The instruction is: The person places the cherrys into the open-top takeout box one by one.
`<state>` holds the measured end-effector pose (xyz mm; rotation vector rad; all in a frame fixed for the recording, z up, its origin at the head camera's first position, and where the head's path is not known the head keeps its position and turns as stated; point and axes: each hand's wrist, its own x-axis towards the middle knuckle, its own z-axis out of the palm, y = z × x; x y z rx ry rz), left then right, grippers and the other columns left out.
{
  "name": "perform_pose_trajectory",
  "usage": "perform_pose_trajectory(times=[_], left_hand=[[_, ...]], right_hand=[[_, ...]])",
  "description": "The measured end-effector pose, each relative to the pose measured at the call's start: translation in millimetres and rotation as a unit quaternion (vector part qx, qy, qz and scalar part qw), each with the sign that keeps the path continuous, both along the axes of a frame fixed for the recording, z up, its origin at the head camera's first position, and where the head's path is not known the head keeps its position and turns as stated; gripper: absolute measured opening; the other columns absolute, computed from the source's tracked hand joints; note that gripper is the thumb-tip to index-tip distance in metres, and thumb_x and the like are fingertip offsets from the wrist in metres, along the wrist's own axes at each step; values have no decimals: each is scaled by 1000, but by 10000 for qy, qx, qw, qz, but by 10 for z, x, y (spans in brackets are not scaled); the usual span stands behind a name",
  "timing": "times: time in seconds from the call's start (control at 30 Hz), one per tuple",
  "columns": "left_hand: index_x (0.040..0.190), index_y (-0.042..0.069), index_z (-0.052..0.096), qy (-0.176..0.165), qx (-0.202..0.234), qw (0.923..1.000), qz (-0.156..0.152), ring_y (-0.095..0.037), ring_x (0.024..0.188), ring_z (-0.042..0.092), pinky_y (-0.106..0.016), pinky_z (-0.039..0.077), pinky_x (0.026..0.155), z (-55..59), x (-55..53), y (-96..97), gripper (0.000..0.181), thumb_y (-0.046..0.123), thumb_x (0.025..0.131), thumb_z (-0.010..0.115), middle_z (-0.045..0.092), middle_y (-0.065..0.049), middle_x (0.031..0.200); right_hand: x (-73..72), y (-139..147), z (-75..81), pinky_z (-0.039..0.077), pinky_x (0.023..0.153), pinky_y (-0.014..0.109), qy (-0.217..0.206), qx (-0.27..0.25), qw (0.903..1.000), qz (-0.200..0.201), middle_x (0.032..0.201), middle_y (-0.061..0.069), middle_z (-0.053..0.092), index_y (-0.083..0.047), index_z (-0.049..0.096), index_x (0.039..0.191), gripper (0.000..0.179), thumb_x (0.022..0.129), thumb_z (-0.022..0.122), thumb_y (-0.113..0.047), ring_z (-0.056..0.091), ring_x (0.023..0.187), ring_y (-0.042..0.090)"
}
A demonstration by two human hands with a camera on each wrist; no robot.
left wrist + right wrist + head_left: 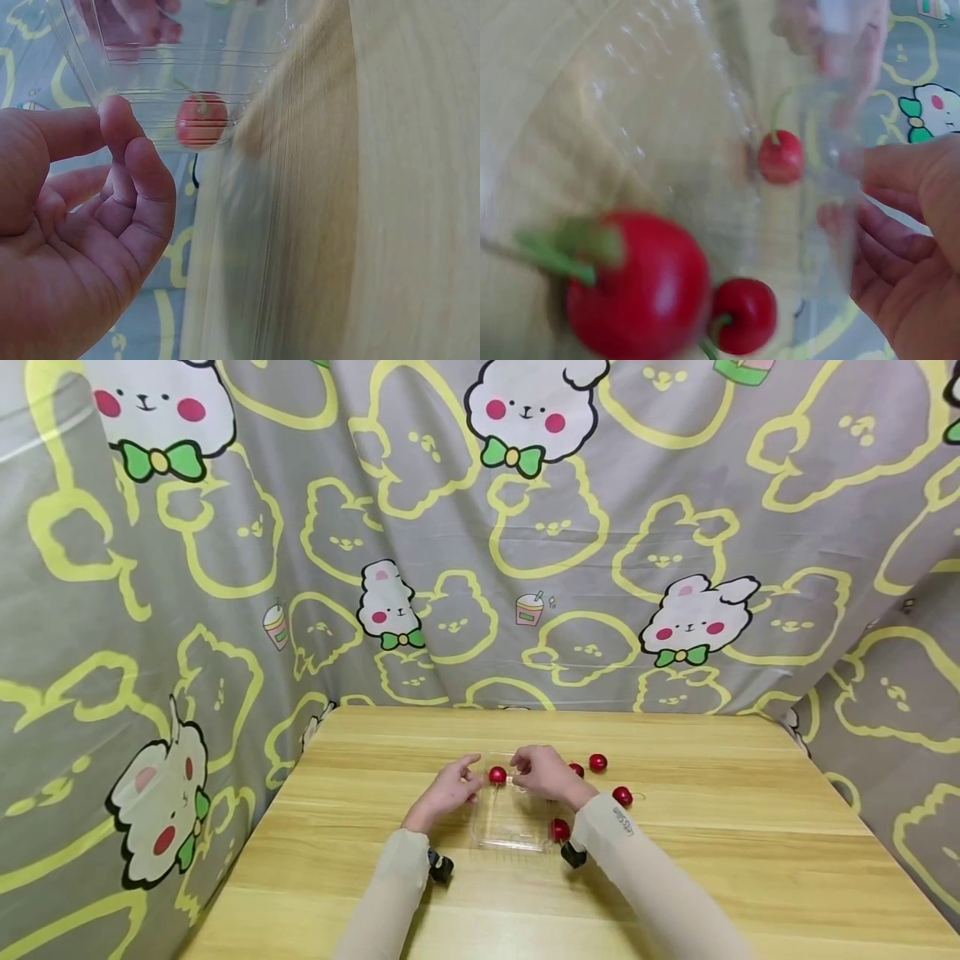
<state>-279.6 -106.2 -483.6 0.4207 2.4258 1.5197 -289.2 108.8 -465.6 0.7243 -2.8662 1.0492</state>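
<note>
A clear plastic container (512,821) is set on the wooden table (375,793) between the two hands, its long axis directed away from the person and its near edge turned toward them. In the head view, one red cherry (497,774) is seen within the container's outline, near the far left; it is partly viewed through clear plastic in the left wrist view, so whether it is fully enclosed cannot be told. Its stem is pointed toward the person.

The plastic's edge is pinched between the thumb and bent fingers of the right hand (542,772), with only a narrow gap left. The fingers of the left hand (453,783) are bent, their tips brought close to the plastic; whether anything is held by them cannot be told.

Outside, a cherry (559,830) is placed just beside the container's right side. Three more cherries (622,796) are scattered farther right; by the nearest of these, a stem is pointed rightward.
</note>
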Motion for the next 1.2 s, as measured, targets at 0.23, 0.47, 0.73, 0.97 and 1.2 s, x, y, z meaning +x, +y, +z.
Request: perform_pose_trajectory(times=[0.23, 0.47, 0.73, 0.97, 1.2], left_hand=[[145, -3, 31, 44, 49, 10000, -49, -17, 63, 62, -35, 51, 60, -8, 2, -13, 54, 8, 97, 53, 56, -12, 86], [144, -4, 31, 62, 65, 9999, -72, -20, 64, 63, -33, 51, 59, -24, -2, -26, 54, 8, 96, 54, 54, -9, 83], [144, -3, 31, 39, 49, 10000, -7, -20, 65, 63, -37, 54, 63, -31, -2, -23, 55, 8, 96, 54, 54, -8, 83], [144, -4, 30, 68, 63, 10000, 8, -20, 65, 62, -36, 54, 63, -46, -10, -18, 55, 8, 96, 54, 54, -9, 83], [145, -3, 31, 32, 1, 10000, 43, -17, 64, 62, -33, 53, 61, -36, -10, -7, 55, 9, 96, 54, 54, -8, 84]], right_hand=[[84, 245, 162, 52, 73, 32, -351, -69, 9994, 34, 90, 6, 64, -4, 67, 102, 19, 83, 71, -8, 59, 80, 13], [125, 546, 249, 50, 69, 31, -380, -86, 9992, 12, 86, -1, 61, -5, 67, 102, 19, 84, 70, -8, 57, 79, 14], [143, 949, 248, 50, 71, 33, -305, 1, 9991, -311, 88, 0, 62, -4, 67, 103, 20, 85, 70, -11, 57, 81, 15], [151, 1304, 169, 50, 71, 35, -238, 146, 9982, -530, 88, 2, 64, -2, 68, 100, 16, 86, 68, -10, 58, 80, 17], [197, 1569, 56, 50, 67, 31, -275, 237, 9980, -513, 91, 7, 64, 4, 67, 102, 20, 85, 67, -7, 58, 79, 17]])
